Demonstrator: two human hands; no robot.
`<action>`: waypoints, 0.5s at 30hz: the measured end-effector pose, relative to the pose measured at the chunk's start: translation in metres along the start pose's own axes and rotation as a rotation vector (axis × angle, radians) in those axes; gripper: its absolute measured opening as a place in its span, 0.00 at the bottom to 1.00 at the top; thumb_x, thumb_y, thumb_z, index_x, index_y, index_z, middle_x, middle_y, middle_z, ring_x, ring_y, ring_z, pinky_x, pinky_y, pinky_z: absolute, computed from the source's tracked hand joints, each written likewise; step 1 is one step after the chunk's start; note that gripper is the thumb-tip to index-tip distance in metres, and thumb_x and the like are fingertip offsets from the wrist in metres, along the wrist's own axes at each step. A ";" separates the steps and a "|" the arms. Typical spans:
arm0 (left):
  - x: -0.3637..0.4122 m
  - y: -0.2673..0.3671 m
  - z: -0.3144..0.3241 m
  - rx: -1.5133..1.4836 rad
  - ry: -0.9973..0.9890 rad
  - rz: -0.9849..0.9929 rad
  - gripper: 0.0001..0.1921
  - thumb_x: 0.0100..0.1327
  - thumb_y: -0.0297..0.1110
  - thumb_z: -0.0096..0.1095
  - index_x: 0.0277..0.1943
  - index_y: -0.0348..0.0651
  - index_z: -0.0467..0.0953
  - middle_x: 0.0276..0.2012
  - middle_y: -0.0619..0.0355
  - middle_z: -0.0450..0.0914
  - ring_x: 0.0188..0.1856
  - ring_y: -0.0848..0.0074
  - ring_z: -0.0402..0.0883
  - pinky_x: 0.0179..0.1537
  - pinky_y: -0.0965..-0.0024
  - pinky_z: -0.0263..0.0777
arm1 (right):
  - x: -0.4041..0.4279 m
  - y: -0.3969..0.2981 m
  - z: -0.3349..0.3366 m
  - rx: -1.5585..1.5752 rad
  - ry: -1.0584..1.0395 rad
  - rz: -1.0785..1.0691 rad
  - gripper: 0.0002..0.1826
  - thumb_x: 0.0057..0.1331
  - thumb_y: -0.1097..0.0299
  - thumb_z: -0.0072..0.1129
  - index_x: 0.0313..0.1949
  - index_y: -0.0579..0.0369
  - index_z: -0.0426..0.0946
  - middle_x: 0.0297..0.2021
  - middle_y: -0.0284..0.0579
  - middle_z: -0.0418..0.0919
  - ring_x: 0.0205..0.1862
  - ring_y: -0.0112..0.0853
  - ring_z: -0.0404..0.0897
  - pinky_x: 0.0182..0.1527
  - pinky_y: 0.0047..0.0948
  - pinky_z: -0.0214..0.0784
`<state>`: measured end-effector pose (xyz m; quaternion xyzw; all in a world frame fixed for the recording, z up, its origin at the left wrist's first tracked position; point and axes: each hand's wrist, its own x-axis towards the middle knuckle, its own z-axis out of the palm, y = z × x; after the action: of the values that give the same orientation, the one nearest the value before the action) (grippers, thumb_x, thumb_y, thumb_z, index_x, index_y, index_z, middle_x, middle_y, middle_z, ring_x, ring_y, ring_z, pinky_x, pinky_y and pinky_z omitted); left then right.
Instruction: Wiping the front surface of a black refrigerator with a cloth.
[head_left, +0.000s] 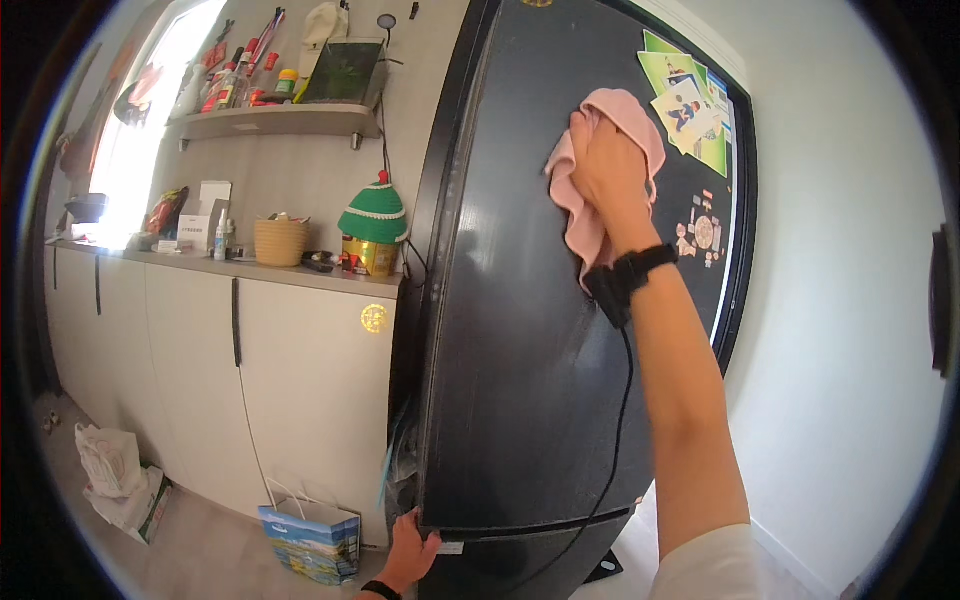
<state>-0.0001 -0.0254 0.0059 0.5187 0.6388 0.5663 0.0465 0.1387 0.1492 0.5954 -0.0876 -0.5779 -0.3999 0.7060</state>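
My right hand presses a bunched pink cloth against the upper door of a dark refrigerator. A black strap with a small device circles that wrist, and a black cable hangs from it down across the door. At the door's lower left corner, my left hand grips the edge, its thumb on the front and its other fingers at the side. Faint smears and glare show on the door. Cards and small stickers cover its right part.
Left of the refrigerator stands a pale cabinet, topped by a woven basket and a green knitted hat. A wall shelf carries bottles and a tank. On the floor are a paper bag and a white plastic bag.
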 end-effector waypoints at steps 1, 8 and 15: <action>-0.001 -0.002 0.001 -0.001 0.003 0.001 0.35 0.63 0.41 0.56 0.64 0.20 0.56 0.52 0.33 0.65 0.54 0.45 0.65 0.59 0.49 0.60 | 0.010 -0.001 0.001 0.042 0.029 0.052 0.23 0.70 0.52 0.47 0.49 0.60 0.77 0.48 0.60 0.80 0.51 0.56 0.77 0.56 0.50 0.66; -0.002 0.001 0.001 0.021 -0.009 -0.055 0.34 0.62 0.41 0.58 0.62 0.22 0.58 0.51 0.34 0.65 0.55 0.46 0.64 0.57 0.49 0.60 | 0.049 0.016 0.013 0.007 0.126 0.136 0.23 0.70 0.51 0.47 0.50 0.59 0.76 0.46 0.60 0.80 0.51 0.55 0.77 0.53 0.49 0.69; -0.006 -0.011 0.003 0.005 -0.020 -0.110 0.29 0.65 0.37 0.55 0.61 0.24 0.57 0.52 0.36 0.64 0.57 0.50 0.66 0.61 0.52 0.58 | -0.017 0.003 -0.006 -0.239 -0.036 -0.223 0.22 0.72 0.55 0.46 0.53 0.61 0.74 0.50 0.62 0.78 0.53 0.57 0.75 0.56 0.50 0.67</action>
<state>-0.0020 -0.0251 -0.0066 0.4884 0.6673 0.5561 0.0824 0.1447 0.1553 0.5795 -0.1132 -0.5450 -0.5400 0.6313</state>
